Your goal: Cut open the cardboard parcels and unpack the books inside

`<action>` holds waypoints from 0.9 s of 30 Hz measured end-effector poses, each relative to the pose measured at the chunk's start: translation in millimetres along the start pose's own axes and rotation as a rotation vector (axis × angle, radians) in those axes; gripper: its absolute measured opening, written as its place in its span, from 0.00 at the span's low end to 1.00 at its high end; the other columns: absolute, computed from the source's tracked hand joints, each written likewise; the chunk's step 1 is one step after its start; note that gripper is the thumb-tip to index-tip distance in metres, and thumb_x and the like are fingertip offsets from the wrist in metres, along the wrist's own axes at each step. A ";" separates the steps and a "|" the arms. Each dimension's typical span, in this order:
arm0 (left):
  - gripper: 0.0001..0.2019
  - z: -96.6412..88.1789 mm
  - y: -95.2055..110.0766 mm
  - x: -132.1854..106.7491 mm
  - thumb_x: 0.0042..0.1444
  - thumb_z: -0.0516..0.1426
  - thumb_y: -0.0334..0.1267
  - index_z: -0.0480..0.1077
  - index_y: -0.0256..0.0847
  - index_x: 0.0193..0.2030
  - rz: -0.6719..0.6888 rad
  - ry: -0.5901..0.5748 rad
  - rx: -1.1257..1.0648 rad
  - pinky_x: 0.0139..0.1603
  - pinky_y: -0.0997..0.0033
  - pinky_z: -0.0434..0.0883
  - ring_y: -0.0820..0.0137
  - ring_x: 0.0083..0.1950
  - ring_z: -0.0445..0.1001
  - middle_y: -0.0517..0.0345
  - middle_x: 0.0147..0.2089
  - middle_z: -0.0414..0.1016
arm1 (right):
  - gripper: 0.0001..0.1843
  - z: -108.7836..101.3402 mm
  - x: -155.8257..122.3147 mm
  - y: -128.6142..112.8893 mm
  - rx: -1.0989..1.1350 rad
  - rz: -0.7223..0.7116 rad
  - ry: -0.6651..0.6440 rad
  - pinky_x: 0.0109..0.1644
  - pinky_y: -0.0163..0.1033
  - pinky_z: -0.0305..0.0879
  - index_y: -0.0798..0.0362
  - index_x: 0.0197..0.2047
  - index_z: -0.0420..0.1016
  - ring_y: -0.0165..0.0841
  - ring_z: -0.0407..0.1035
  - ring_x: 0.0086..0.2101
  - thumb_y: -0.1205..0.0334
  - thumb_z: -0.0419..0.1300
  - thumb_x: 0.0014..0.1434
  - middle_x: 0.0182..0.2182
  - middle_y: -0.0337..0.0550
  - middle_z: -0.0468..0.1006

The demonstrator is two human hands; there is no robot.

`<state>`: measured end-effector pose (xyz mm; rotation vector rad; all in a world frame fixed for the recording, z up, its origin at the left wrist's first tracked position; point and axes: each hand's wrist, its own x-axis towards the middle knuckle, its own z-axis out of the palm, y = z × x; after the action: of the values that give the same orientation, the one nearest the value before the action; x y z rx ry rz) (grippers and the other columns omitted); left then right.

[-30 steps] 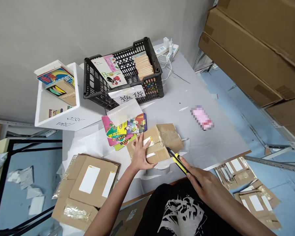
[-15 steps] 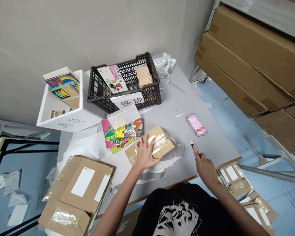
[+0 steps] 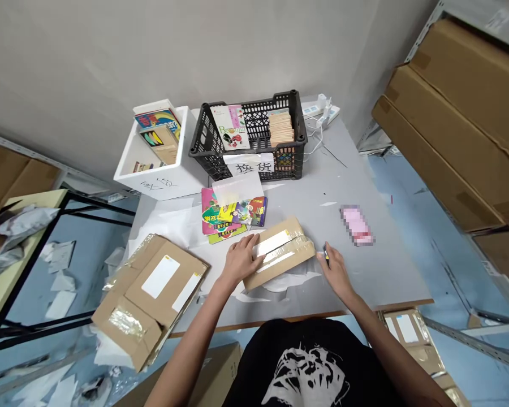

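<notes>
Left hand (image 3: 240, 261): palm down on the near left part of the parcel, fingers spread, a wide flat press rather than a real grip.
Right hand (image 3: 336, 271): fingers curled narrow around a yellow utility knife (image 3: 326, 255), barely a sliver poking out (tiny bit of yellow, blade hard to make out at this res).
Brown kraft parcel (image 3: 280, 251): flat on the grey table (image 3: 377, 282), between both hands, packing tape and two white strips on top, just in front of the comic books (image 3: 233, 216).
Just changed: parcel now swung lengthwise and lying lower, flap no longer up, knife down right beside its end instead of out over the open table.
What that means: both hands back on the one parcel, knife within easy reach of the taped end.
Around the table: black plastic crate (image 3: 254, 103) with books and wooden sticks, paper sign with Chinese characters (image 3: 249, 165), white foam box (image 3: 161, 189), flattened cardboard mailers (image 3: 146, 288) at the near left.
</notes>
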<state>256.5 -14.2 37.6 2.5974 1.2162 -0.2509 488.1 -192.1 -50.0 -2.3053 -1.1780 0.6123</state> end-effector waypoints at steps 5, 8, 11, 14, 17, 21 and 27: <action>0.34 -4.8 5.7 3.8 0.55 0.54 0.50 0.52 0.46 0.67 -0.046 -0.051 0.027 0.57 0.58 0.64 0.58 0.58 0.68 0.51 0.64 0.64 | 0.32 2.6 44.0 -57.5 0.024 0.000 -0.165 0.57 0.47 0.58 0.61 0.61 0.60 0.46 0.63 0.53 0.48 0.50 0.59 0.52 0.59 0.70; 0.35 -8.6 11.1 6.5 0.55 0.54 0.52 0.51 0.45 0.67 -0.048 -0.090 0.047 0.55 0.58 0.65 0.57 0.56 0.70 0.50 0.62 0.65 | 0.28 5.1 49.7 -62.6 -0.006 0.025 -0.209 0.53 0.44 0.61 0.58 0.57 0.63 0.44 0.66 0.50 0.50 0.53 0.58 0.48 0.55 0.72; 0.34 -8.9 14.1 6.3 0.56 0.53 0.51 0.50 0.43 0.67 -0.013 -0.082 0.078 0.51 0.59 0.66 0.57 0.54 0.70 0.47 0.60 0.66 | 0.27 3.0 49.1 -59.8 -0.037 0.052 -0.242 0.49 0.43 0.63 0.55 0.56 0.63 0.43 0.67 0.50 0.50 0.54 0.57 0.48 0.53 0.72; 0.32 -6.4 15.5 5.5 0.58 0.52 0.50 0.51 0.39 0.66 0.030 -0.072 0.116 0.46 0.60 0.68 0.55 0.53 0.71 0.42 0.57 0.66 | 0.24 1.5 48.4 -59.4 -0.076 0.070 -0.250 0.49 0.45 0.62 0.53 0.54 0.64 0.44 0.67 0.50 0.50 0.53 0.58 0.49 0.52 0.71; 0.32 -4.0 17.5 7.6 0.60 0.51 0.51 0.51 0.35 0.66 0.043 -0.076 0.134 0.41 0.61 0.68 0.54 0.51 0.71 0.39 0.53 0.68 | 0.23 2.9 48.6 -60.1 -0.095 0.082 -0.241 0.49 0.47 0.61 0.52 0.53 0.64 0.45 0.66 0.51 0.50 0.53 0.57 0.48 0.51 0.71; 0.35 -2.6 26.0 15.9 0.58 0.50 0.55 0.53 0.30 0.64 0.011 -0.081 0.138 0.39 0.60 0.68 0.51 0.48 0.72 0.36 0.48 0.70 | 0.22 5.0 48.9 -59.3 -0.104 0.071 -0.227 0.47 0.47 0.61 0.50 0.53 0.64 0.44 0.66 0.50 0.50 0.54 0.57 0.48 0.50 0.72; 0.35 -0.8 41.1 23.1 0.59 0.47 0.55 0.56 0.23 0.62 -0.021 -0.076 0.196 0.39 0.55 0.68 0.48 0.45 0.72 0.28 0.47 0.70 | 0.24 4.4 48.3 -58.9 -0.085 0.082 -0.236 0.49 0.47 0.60 0.51 0.54 0.63 0.44 0.65 0.51 0.50 0.53 0.57 0.49 0.51 0.72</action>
<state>302.9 -22.5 38.9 2.7115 1.2501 -0.4908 474.7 -120.7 -26.8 -2.4136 -1.2395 0.9008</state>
